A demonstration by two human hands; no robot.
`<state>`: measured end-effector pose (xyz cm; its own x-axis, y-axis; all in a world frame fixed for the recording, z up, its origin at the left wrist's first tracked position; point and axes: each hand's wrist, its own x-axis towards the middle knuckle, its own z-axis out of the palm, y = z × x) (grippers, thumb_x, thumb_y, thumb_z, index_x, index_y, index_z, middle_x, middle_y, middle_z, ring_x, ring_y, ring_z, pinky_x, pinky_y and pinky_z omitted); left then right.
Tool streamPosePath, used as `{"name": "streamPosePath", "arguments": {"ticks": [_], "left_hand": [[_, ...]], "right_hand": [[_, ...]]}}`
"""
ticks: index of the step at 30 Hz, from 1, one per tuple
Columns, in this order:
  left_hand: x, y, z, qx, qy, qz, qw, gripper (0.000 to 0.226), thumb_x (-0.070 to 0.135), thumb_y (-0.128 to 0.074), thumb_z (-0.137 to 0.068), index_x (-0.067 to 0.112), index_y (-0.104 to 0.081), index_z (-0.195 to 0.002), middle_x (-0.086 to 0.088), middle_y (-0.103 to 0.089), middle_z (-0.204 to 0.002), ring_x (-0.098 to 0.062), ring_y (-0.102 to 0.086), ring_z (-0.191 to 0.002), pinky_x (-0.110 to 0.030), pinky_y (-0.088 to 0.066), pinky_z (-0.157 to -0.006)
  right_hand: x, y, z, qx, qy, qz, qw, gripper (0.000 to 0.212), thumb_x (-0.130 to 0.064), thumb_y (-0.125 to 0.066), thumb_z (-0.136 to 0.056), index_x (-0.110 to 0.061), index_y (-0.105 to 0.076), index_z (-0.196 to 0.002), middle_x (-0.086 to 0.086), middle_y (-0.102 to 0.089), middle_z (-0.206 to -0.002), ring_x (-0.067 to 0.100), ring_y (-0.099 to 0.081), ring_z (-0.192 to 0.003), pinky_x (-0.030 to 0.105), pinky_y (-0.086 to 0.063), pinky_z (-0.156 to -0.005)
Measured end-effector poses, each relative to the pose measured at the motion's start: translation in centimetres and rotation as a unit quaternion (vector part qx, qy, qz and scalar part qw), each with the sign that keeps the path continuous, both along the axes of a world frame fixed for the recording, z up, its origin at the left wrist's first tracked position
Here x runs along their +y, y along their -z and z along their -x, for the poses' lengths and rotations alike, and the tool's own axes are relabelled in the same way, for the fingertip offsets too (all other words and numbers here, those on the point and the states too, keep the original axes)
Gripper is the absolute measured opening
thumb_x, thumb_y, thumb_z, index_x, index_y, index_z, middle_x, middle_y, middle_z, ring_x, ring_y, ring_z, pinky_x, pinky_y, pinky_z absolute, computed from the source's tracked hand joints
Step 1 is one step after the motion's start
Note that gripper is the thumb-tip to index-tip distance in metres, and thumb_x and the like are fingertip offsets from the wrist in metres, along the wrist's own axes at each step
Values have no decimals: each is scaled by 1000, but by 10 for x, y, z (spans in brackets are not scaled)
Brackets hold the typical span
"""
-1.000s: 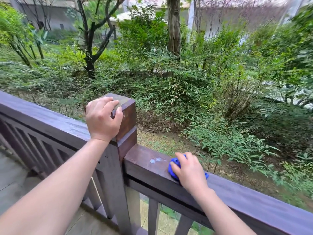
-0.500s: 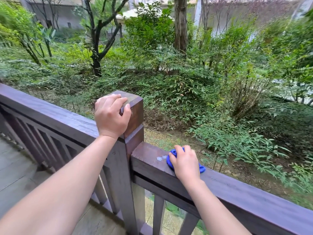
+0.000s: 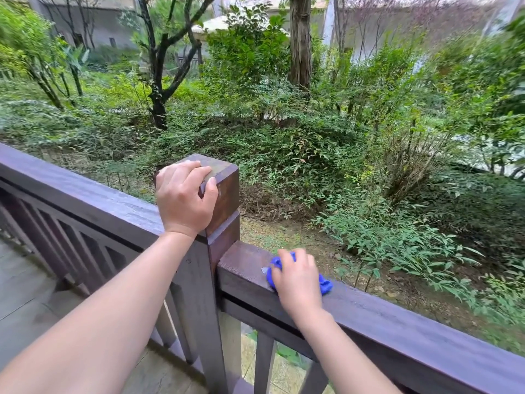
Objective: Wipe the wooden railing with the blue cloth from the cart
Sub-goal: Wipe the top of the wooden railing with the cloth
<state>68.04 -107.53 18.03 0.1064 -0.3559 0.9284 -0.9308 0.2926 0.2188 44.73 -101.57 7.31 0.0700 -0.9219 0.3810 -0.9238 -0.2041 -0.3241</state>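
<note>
A dark brown wooden railing (image 3: 403,322) runs from the left edge down to the lower right, broken by a square post (image 3: 224,191). My right hand (image 3: 298,280) presses a bunched blue cloth (image 3: 326,285) flat onto the rail's top, just right of the post. Most of the cloth is hidden under the palm. A small pale wet spot (image 3: 264,270) shows on the wood beside the cloth. My left hand (image 3: 184,200) is curled over the post's top near corner, gripping it.
Slanted balusters (image 3: 85,245) fill the railing section on the left. A grey plank deck (image 3: 25,297) lies below at lower left. Beyond the rail the ground drops into dense shrubs and trees (image 3: 284,123). No cart is in view.
My right hand and the cloth have slid left along the rail toward the post, over the wet spots. The view has shifted right. My left hand stays on the post.
</note>
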Motion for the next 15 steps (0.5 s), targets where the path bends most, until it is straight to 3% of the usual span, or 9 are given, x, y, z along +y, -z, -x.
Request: {"name": "streamPosePath", "arguments": {"ticks": [4, 9, 13, 15], "left_hand": [[-2, 2, -1, 3, 3, 3, 1000, 27, 27, -54, -93, 11, -75, -98, -10, -73, -107, -35, -65, -106, -52, -44, -98], [-2, 3, -1, 4, 7, 1, 1000, 27, 28, -54, -93, 12, -75, -99, -10, -73, -107, -34, -65, -106, -53, -44, -98], [-4, 4, -2, 4, 5, 10, 1000, 28, 30, -53, -94, 13, -75, -99, -9, -73, -106, -34, -65, -105, -51, -44, -98], [-5, 4, -2, 6, 5, 11, 1000, 28, 30, -52, -94, 13, -75, -99, -9, -73, -106, -33, -65, -106, -51, -44, -98]], "right_hand": [[14, 12, 16, 20, -119, 32, 992, 34, -33, -51, -90, -15, -56, -119, 12, -58, -108, 34, -52, -97, 41, -48, -86], [-16, -9, 7, 0, 19, -23, 1000, 31, -28, -50, -93, -10, -57, -117, 16, -54, -110, 36, -49, -101, 42, -42, -89], [15, 12, 0, 34, -139, 18, 990, 34, -33, -48, -91, -14, -56, -118, 12, -56, -111, 34, -52, -98, 41, -46, -87], [10, 11, 9, 30, -163, 14, 986, 37, -35, -49, -92, -15, -54, -123, 11, -56, -115, 33, -51, -102, 40, -46, -90]]}}
